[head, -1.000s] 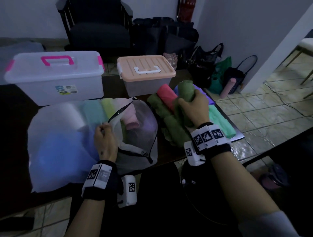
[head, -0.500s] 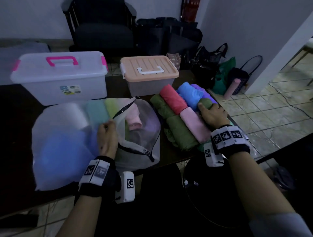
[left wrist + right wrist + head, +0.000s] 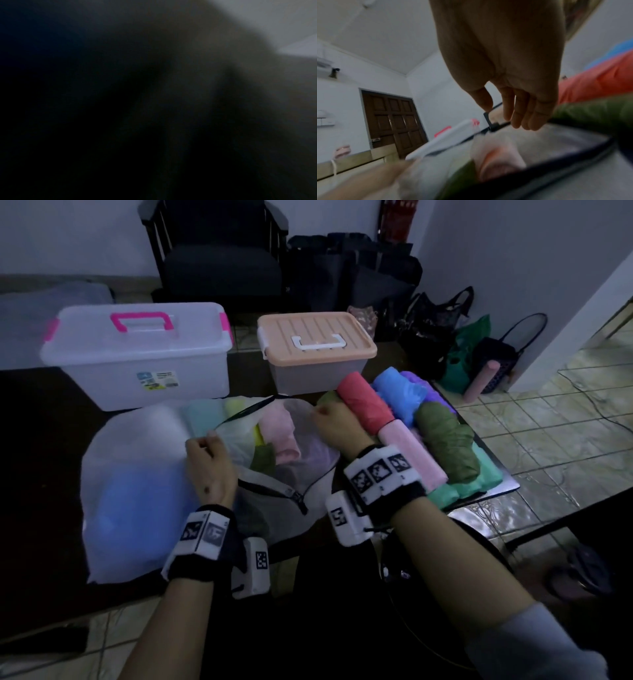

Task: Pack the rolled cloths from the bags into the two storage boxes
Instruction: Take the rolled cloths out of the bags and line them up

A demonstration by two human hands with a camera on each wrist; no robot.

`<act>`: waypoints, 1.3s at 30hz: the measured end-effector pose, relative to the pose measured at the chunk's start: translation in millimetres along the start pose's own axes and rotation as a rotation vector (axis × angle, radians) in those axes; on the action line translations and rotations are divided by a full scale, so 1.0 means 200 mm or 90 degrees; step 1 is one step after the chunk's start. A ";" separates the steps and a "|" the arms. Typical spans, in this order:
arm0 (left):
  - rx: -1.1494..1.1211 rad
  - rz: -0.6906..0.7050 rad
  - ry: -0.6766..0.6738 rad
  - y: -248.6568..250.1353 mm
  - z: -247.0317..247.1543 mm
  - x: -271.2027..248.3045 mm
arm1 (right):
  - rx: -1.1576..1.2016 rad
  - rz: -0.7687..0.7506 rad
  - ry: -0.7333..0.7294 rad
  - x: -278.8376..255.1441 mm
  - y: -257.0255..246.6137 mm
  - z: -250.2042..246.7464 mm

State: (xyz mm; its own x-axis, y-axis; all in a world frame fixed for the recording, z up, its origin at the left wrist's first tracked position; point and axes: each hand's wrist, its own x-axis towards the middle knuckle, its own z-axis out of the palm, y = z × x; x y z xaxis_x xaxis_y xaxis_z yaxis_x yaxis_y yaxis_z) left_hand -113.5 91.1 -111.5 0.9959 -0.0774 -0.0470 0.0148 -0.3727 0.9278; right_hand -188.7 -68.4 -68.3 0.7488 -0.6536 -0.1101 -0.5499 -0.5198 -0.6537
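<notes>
A white mesh zip bag (image 3: 308,460) lies open on the dark table, with pink (image 3: 277,436) and olive rolled cloths inside. My left hand (image 3: 205,450) pinches its left rim. My right hand (image 3: 329,419) holds the right rim by the black zipper (image 3: 494,125), thumb and fingers curled around it. A second white bag (image 3: 137,491) at the left shows blue and teal rolls through its cloth. Red (image 3: 364,402), blue (image 3: 400,395), pink (image 3: 411,453) and olive (image 3: 445,440) rolls are piled at the right. Behind stand a clear box with pink handle (image 3: 137,364) and a peach-lidded box (image 3: 318,337), both with lids on. The left wrist view is dark.
The table's right edge (image 3: 507,487) runs just past the cloth pile, with tiled floor beyond. A dark armchair (image 3: 219,265) and several bags (image 3: 442,330) stand behind the table. A pink roll (image 3: 479,383) leans among the bags on the floor.
My right hand set the olive roll on the pile, then moved left to the bag's right rim. My left hand stayed on the bag's left rim.
</notes>
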 end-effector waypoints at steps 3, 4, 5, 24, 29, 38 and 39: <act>0.001 0.017 0.009 0.00 0.01 -0.02 | 0.098 0.085 -0.130 0.02 -0.08 0.16; -0.003 0.017 0.010 -0.01 0.00 -0.01 | 0.123 0.121 -0.154 0.03 -0.09 0.19; -0.009 0.018 0.011 -0.02 0.00 0.00 | 0.143 0.159 -0.169 0.04 -0.10 0.22; -0.057 0.014 0.014 -0.07 -0.02 0.03 | 0.276 0.301 -0.206 0.07 0.02 -0.15; -0.053 0.031 0.011 -0.06 -0.01 0.02 | 0.166 0.220 0.010 0.06 0.09 -0.41; 0.037 -0.008 0.067 -0.04 -0.02 0.02 | -0.033 0.049 0.124 -0.06 0.13 -0.20; 0.053 -0.013 0.074 -0.04 -0.04 0.03 | -0.031 0.029 0.144 -0.08 0.13 -0.15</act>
State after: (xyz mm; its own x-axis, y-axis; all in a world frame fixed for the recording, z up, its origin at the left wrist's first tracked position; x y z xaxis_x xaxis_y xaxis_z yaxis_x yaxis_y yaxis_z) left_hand -107.5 101.1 -117.1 0.9992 0.0368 -0.0180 0.0326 -0.4487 0.8931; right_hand -226.0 -89.0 -60.9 0.6244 -0.7803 0.0356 -0.6018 -0.5096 -0.6149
